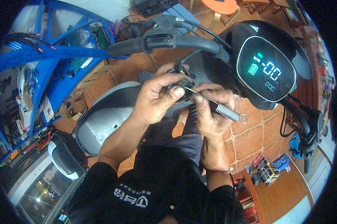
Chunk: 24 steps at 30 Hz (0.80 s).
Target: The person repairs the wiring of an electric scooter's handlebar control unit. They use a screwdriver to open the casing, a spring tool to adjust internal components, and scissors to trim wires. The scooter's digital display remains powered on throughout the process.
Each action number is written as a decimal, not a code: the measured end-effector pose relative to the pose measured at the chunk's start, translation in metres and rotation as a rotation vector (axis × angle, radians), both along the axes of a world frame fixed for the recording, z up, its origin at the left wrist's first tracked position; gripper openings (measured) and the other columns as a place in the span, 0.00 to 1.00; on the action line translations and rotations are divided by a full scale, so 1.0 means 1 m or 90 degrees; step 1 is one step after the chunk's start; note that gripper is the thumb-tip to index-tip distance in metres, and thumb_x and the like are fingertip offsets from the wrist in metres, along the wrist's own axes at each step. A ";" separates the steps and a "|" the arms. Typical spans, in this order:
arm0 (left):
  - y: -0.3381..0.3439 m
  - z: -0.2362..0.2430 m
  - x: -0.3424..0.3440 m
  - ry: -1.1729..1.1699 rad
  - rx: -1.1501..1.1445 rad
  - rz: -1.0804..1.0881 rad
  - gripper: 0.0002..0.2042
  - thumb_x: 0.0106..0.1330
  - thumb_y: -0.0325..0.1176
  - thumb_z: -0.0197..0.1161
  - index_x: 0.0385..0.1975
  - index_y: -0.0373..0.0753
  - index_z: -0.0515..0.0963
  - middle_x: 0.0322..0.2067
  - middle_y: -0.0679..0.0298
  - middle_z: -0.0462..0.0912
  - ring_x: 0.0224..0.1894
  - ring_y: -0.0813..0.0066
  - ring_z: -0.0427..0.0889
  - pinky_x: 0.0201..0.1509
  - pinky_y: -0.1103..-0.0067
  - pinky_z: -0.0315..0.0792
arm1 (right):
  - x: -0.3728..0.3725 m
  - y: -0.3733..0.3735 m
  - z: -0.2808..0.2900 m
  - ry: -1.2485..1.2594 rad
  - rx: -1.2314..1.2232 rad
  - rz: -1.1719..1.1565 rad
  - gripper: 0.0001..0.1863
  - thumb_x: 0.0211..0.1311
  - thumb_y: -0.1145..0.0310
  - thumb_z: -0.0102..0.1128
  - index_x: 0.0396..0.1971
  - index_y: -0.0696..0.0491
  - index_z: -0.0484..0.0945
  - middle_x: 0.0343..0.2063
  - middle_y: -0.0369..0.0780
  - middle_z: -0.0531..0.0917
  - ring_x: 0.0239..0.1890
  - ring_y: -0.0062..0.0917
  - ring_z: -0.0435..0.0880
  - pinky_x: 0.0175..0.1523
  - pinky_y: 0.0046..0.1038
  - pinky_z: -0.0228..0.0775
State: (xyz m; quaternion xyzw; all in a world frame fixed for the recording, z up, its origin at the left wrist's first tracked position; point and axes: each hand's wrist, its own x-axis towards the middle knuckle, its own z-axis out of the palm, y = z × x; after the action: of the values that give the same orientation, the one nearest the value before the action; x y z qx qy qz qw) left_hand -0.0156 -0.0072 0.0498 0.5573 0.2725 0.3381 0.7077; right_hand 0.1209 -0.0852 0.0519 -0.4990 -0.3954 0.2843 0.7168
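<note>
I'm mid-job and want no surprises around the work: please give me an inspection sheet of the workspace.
Surface: tiled floor; work is held above it.
Job's things: small dark part, kind unclear; pick with coiled handle and ring end, tip at the part.
Clutter: boxes on a wooden table; blue cloth at right.
Grips: left grip pinches the part; right grip holds the pick.
Cables: black cable along the handlebar.
Surroundings: blue rack left, lit display right, orange stool ahead.

Black part and ribbed tool in hands
</note>
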 end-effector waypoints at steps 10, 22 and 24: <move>0.005 0.002 -0.004 0.084 0.158 -0.029 0.15 0.67 0.35 0.62 0.47 0.32 0.78 0.56 0.55 0.69 0.58 0.68 0.71 0.59 0.75 0.66 | 0.001 0.001 -0.011 -0.079 0.051 -0.016 0.10 0.55 0.78 0.68 0.31 0.54 0.73 0.30 0.46 0.86 0.33 0.31 0.86 0.39 0.30 0.77; -0.005 -0.013 0.001 -0.068 -0.069 -0.012 0.17 0.67 0.40 0.62 0.47 0.33 0.78 0.58 0.54 0.69 0.60 0.67 0.68 0.63 0.72 0.64 | 0.005 0.003 0.003 -0.150 0.009 -0.006 0.09 0.49 0.80 0.70 0.27 0.53 0.77 0.28 0.43 0.85 0.29 0.29 0.83 0.36 0.29 0.73; -0.003 -0.012 0.000 -0.079 -0.070 -0.019 0.16 0.66 0.37 0.62 0.48 0.33 0.78 0.59 0.49 0.70 0.61 0.63 0.70 0.64 0.68 0.63 | 0.009 0.006 0.008 -0.242 0.048 -0.015 0.10 0.46 0.81 0.70 0.27 0.52 0.78 0.27 0.41 0.85 0.28 0.29 0.82 0.35 0.28 0.71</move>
State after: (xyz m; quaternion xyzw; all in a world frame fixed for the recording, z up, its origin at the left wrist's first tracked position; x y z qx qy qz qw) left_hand -0.0153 -0.0100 0.0382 0.4993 0.2382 0.3457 0.7579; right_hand 0.1303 -0.0788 0.0599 -0.5212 -0.5284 0.1614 0.6505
